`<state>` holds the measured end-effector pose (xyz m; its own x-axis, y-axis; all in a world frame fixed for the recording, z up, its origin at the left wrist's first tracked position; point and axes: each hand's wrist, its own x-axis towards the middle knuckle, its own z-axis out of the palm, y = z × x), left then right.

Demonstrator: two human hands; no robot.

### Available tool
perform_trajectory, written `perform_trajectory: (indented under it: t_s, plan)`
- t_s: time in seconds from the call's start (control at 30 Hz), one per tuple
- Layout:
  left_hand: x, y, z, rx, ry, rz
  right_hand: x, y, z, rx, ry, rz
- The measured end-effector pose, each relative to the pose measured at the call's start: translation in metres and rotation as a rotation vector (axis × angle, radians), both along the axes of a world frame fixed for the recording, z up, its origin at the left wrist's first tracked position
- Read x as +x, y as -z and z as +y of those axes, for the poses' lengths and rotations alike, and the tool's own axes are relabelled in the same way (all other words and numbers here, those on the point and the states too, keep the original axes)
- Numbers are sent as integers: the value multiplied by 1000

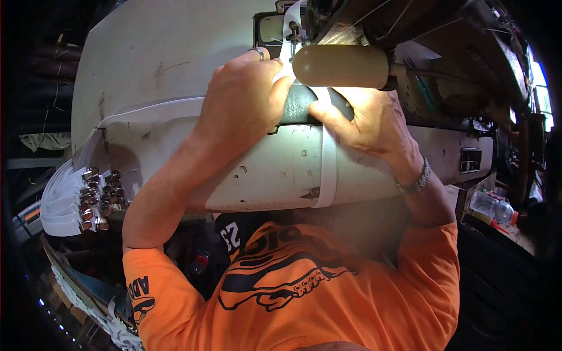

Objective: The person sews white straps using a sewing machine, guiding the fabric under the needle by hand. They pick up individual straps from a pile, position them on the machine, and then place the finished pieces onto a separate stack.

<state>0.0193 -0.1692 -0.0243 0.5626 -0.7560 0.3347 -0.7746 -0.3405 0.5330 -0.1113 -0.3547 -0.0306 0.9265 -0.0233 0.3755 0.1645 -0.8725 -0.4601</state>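
Observation:
My left hand [246, 90], with a ring on one finger, is closed at the white strap [329, 167] beside the needle and presser foot [294, 38] of a sewing machine. My right hand [377, 120] has its thumb pressed on the same strap, just right of the dark metal plate [300, 104]. Its other fingers are partly hidden behind a beige rounded cylinder [341, 65], below which bright light falls. From my right thumb the strap runs toward me over the front edge of the worn white table [257, 175]. Another stretch of strap runs up behind the needle.
A bundle of white straps [61, 205] with metal buckles [93, 196] hangs over the table's left end. Clear plastic bottles [494, 205] lie at the right. A teal-handled tool [426, 90] rests behind my right hand. The dark machine body [456, 35] rises at upper right.

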Motion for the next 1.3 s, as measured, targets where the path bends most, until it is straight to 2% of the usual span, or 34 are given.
perform_trajectory:
  t_s: [0.1, 0.2, 0.3, 0.33, 0.47, 0.67, 1.13, 1.3]
  plan:
    - [31, -20, -1, 269, 85, 128, -3, -8, 6, 5, 11, 17]
    - [63, -26, -8, 148, 184, 58, -5, -5, 9, -83, 11, -1]
    - [80, -6, -20, 15, 342, -184, -4, -7, 11, -140, 12, -63]
    - [83, -2, -23, 76, 374, 1, -4, -11, 12, -143, 15, -68]
    - [84, -5, -22, 185, 380, 25, -4, -12, 10, -144, 19, -76]
    - [79, -9, -22, 205, 329, 35, -4, -5, 1, -91, -2, -111]
    - [77, 4, -17, 157, 279, 24, -6, -12, -1, -76, -32, -23]
    - [77, 7, -17, 121, 275, 65, -5, -2, -7, -111, 7, -98]
